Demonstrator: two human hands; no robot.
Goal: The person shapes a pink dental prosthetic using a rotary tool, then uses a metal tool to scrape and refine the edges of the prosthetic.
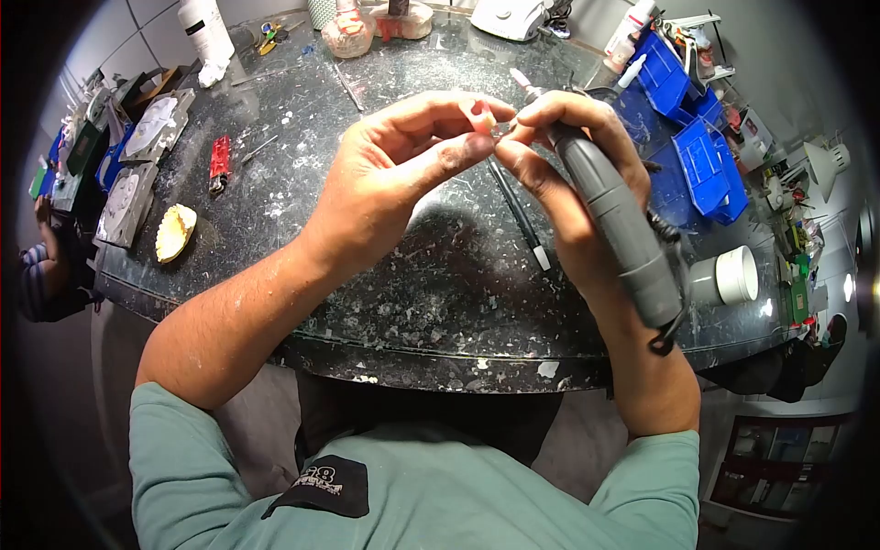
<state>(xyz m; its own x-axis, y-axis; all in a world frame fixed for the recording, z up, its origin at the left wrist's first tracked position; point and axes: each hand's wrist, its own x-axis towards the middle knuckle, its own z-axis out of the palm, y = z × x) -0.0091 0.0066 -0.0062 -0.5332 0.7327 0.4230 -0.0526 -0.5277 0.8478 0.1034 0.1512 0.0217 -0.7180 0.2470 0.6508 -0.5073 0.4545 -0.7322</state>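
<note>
My left hand (394,170) is closed, with thumb and fingers pinching a small pink denture piece (480,115) over the middle of the bench. In my right hand (577,165) lies a grey rotary handpiece (610,206), its body slanting down across the palm and its pinkish bit (520,79) pointing up and away from the denture piece. The right thumb and forefinger meet right at the edge of the denture piece; what is between their tips is too small to make out. Below the fingers, a black pen-like tool (519,215) with a pale end lies on the bench.
Left on the dark, scuffed bench (412,321) are a yellowish plaster dental model (174,232), a red-handled tool (219,165) and whitish plaster casts (137,188). Blue bins (710,170) and a white tub (736,275) stand right. A glass flask (348,35) is at the back. Another person (50,266) sits far left.
</note>
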